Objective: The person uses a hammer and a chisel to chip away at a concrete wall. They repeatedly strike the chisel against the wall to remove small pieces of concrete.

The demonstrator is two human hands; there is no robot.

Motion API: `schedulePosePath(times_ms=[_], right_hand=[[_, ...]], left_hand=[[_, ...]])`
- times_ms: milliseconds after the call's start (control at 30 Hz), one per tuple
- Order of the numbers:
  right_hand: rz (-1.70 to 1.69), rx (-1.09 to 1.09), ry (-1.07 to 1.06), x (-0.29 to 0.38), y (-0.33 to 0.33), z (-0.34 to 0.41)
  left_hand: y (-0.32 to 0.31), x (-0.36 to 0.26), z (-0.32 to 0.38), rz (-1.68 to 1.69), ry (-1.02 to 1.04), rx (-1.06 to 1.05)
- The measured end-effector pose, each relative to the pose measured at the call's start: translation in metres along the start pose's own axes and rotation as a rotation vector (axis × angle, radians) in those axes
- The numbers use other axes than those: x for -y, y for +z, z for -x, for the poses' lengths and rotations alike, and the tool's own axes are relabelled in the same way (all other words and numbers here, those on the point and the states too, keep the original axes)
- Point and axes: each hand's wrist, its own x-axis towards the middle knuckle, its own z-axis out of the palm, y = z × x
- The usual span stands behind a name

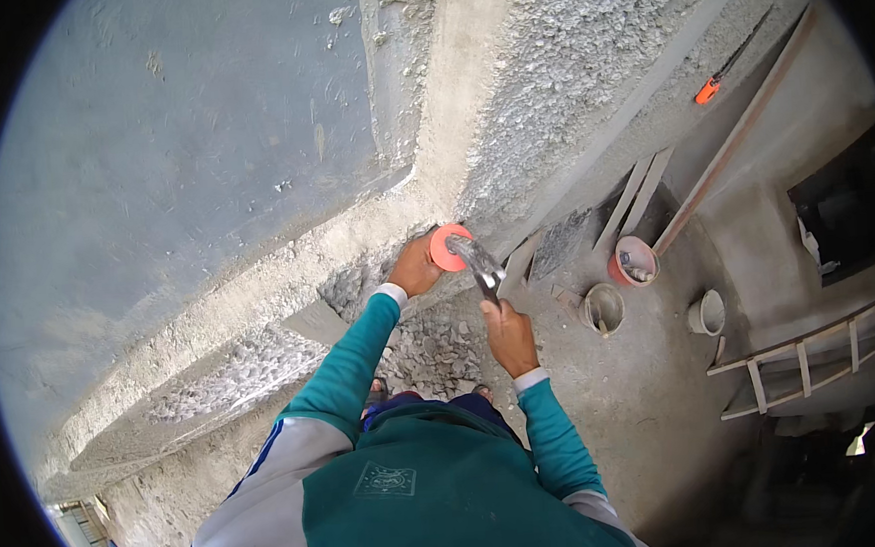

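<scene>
Beside the rough edge of a concrete ledge (374, 216), my left hand (413, 267) is closed around a chisel with a round orange hand guard (440, 257). The shaft and tip of the chisel are hidden. My right hand (511, 339) grips a hammer (483, 261) by its dark handle. From this view the metal hammer head overlaps the middle of the guard; I cannot tell if they touch. Under my left hand the ledge's side (352, 288) is broken and pitted. Chipped concrete rubble (442, 348) lies below, near my feet.
Chipped wall (582, 61) rises ahead. At right stand a reddish bucket (621, 271), a grey bucket (603, 310) and a whitish bucket (708, 312). A wooden ladder (804, 367) lies farther right. An orange-handled tool (707, 91) is at the upper right, near a long plank (737, 135).
</scene>
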Motion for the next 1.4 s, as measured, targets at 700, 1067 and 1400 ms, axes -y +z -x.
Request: schedulePosePath(times_ms=[700,1067,1400], right_hand=[[-0.326,-0.105,0.141,-0.038,0.029,0.039],[-0.533,-0.256,0.439,-0.081,-0.008,0.15],[-0.627,-0.286,0.47,-0.081,0.0,0.165]], left_hand=[[0.003,-0.004,0.003,-0.024,0.133,-0.096],[0.09,0.011,0.091,-0.453,0.248,0.399],[0.05,0.002,0.059,-0.443,0.294,0.097]])
